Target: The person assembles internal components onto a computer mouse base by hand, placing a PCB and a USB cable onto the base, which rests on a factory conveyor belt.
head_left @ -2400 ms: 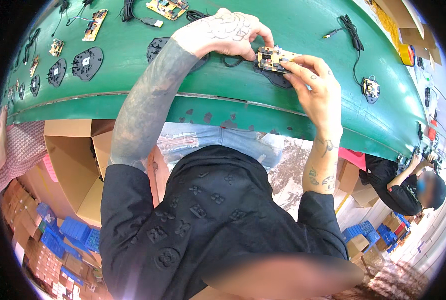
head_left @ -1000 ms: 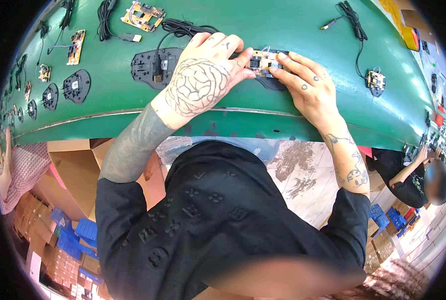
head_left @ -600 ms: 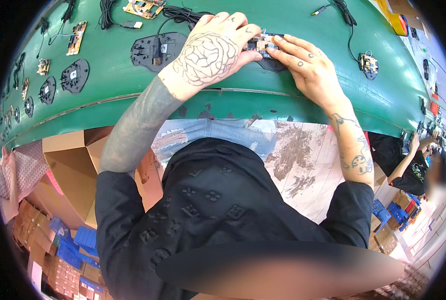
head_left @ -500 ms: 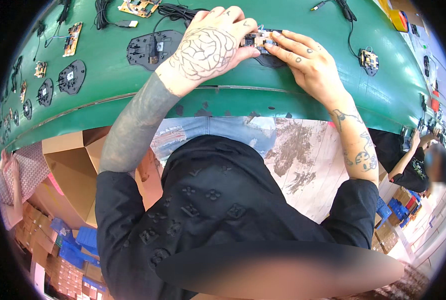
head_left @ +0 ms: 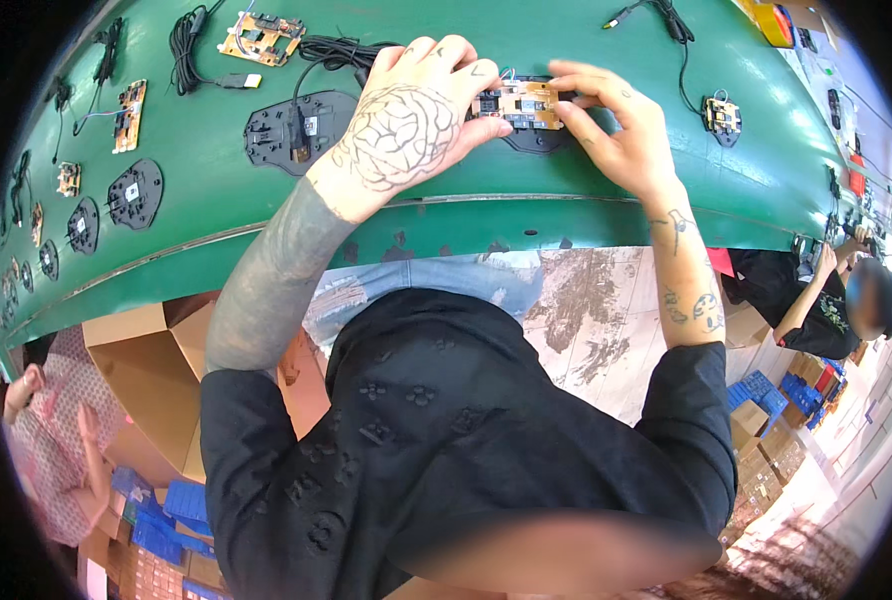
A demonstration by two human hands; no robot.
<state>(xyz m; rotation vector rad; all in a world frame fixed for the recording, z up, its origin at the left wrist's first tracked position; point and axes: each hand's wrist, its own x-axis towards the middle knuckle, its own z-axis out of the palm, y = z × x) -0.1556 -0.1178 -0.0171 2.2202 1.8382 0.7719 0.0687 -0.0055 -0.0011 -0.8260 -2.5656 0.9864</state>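
Since a moment ago, your left hand [head_left: 411, 125] has slid slightly left, so more of the small circuit board [head_left: 519, 103] shows between your hands.

Head view: both of your hands meet at the far side of a long green belt [head_left: 486, 210] that curves across the top of the scene. Your left hand pinches the left end of the circuit board with thumb and fingertips. Your right hand [head_left: 616, 130] grips its right end, fingers on top. The board sits over a black plastic base [head_left: 541, 140], at the middle of the belt. Just left of your left hand lies another black base [head_left: 286, 130] with a black cable [head_left: 341, 52] coiled beyond it. A second bare board [head_left: 259, 37] rests farther away. At the right edge, another person [head_left: 826, 300] leans toward the belt.
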